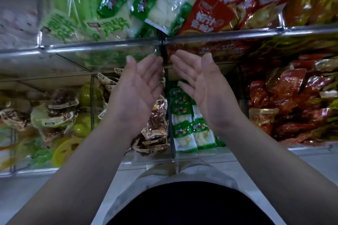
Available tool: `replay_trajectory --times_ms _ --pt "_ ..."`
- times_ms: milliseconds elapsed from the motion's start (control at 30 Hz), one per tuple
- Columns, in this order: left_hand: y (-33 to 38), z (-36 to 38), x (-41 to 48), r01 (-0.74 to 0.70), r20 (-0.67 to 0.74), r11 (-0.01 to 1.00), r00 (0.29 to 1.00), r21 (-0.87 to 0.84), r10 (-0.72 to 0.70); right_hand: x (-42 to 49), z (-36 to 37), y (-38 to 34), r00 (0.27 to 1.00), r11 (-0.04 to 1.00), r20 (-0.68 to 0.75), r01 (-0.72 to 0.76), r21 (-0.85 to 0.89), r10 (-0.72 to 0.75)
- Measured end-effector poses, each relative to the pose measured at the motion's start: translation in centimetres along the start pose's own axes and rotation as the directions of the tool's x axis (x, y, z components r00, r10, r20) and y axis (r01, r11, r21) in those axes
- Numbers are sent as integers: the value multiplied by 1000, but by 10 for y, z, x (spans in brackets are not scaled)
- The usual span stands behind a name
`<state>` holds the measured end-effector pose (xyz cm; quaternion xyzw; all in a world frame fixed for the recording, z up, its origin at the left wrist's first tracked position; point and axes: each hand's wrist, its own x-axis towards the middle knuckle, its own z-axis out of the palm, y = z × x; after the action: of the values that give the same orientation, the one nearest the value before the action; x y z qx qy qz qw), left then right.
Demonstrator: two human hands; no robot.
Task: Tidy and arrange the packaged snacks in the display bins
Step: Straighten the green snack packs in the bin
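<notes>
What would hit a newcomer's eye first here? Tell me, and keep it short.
Two open hands, the left hand and the right hand, are raised side by side in the middle, palms showing, before the clear bins. Above them a green-and-white packet lies askew near the upper bin's metal rail, beside bright red packets.

A single wide-angle view from the person's head looks forward and steeply down, near the tiered clear-walled display bins (102, 46), which fill the frame; the wearer's own dark-clothed torso (190, 204) lies along the bottom edge.
</notes>
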<state>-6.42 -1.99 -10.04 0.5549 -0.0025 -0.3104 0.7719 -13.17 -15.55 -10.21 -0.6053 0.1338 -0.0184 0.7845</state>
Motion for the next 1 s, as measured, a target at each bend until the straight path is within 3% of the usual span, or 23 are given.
replay_trajectory --times_ms 433,700,867,1000 --pt "71 -6 10 -149 98 983 986 109 138 24 31 -44 985 985 -48 164 -52 -166" --pt "89 8 31 -94 81 982 993 165 82 40 30 -54 978 982 -174 84 -171 -114" --pt "91 18 36 -48 69 987 997 152 37 60 24 -64 979 978 -177 64 -200 -100" --pt "94 21 40 -20 31 992 999 127 16 82 20 -70 986 971 -166 -45 -235 5"
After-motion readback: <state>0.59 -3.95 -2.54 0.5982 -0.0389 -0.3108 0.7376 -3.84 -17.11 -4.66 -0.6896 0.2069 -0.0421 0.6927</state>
